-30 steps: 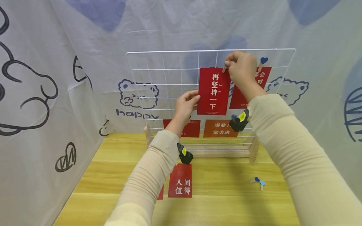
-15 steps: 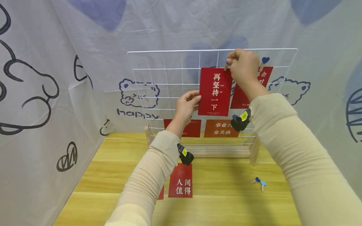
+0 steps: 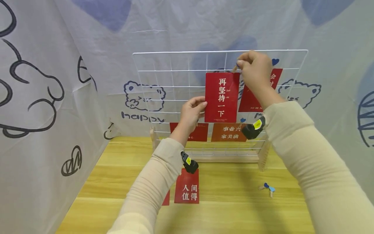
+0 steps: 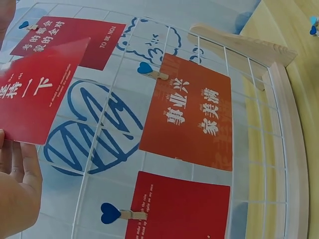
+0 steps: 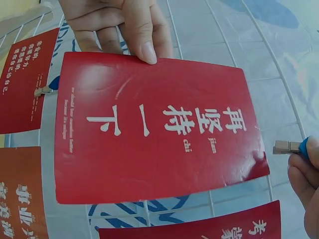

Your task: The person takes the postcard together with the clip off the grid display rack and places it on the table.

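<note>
While the left hand (image 3: 191, 113) pinches the red card (image 3: 213, 97) in front of the wire rack (image 3: 175, 52) and the right hand (image 3: 257, 71) pinches a peg (image 5: 287, 147) near its top, I guess the card's light and bendy (shiny too), so hold its edges.

Six visible cards (image 3: 221, 97), six clips (image 5: 287, 147), one rack (image 3: 222, 158)

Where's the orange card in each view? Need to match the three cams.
Head: orange card sits right of centre, slightly low.
Left wrist: just right of centre.
Right wrist: lower-left corner, cut off by the frame.
Shared landmark: the red card in the grip of the left hand.
</note>
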`<action>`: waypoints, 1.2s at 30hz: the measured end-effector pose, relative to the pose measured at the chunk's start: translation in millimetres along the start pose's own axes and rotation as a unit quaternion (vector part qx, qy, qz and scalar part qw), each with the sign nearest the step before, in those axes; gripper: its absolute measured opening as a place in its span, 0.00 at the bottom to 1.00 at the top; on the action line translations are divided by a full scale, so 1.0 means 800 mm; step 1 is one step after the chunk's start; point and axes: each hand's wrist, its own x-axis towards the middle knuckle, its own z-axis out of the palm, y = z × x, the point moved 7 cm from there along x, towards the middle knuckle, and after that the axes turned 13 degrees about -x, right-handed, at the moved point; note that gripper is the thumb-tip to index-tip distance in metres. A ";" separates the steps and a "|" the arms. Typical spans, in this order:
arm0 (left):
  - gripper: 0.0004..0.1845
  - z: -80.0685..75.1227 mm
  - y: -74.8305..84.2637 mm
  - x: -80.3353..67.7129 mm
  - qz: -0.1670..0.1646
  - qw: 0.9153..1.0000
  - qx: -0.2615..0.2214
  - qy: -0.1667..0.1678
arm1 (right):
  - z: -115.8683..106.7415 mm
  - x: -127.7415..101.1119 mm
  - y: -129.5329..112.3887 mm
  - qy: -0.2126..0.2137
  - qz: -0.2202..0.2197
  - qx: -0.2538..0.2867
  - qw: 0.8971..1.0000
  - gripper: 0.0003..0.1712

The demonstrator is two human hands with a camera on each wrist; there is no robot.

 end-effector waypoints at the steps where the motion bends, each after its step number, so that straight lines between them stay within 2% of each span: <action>1: 0.12 -0.001 -0.001 -0.001 -0.001 1.000 0.004 0.000 | -0.004 -0.005 -0.001 -0.005 0.002 0.013 1.000 0.12; 4: 0.13 -0.005 -0.004 -0.003 -0.002 1.000 0.006 -0.001 | -0.006 -0.011 0.010 -0.015 0.025 0.066 0.997 0.12; 11: 0.13 -0.013 -0.015 -0.013 -0.017 1.000 0.002 -0.006 | 0.012 -0.017 0.059 -0.018 0.037 0.118 0.992 0.15; 14: 0.13 -0.014 -0.019 -0.019 -0.021 1.000 -0.002 -0.006 | 0.011 -0.028 0.068 -0.018 0.042 0.138 0.989 0.16; 19: 0.14 -0.017 -0.029 -0.030 -0.029 1.000 -0.002 -0.001 | -0.028 -0.084 0.026 -0.038 0.061 0.159 0.985 0.17; 21: 0.14 -0.019 -0.035 -0.034 -0.034 0.999 -0.005 0.004 | -0.034 -0.100 0.023 -0.049 0.072 0.188 0.978 0.17; 26: 0.14 -0.027 -0.047 -0.045 -0.043 0.999 -0.018 0.014 | -0.015 -0.110 0.065 -0.065 0.095 0.221 0.968 0.17; 29: 0.14 -0.032 -0.052 -0.050 -0.042 0.999 -0.026 0.019 | -0.031 -0.137 0.047 -0.073 0.098 0.188 0.975 0.17; 33: 0.13 -0.039 -0.060 -0.056 -0.041 0.998 -0.041 0.023 | -0.061 -0.179 0.008 -0.085 0.089 0.143 0.982 0.17; 36: 0.13 -0.045 -0.068 -0.061 -0.047 0.997 -0.057 0.023 | -0.069 -0.200 0.005 -0.097 0.096 0.158 0.978 0.16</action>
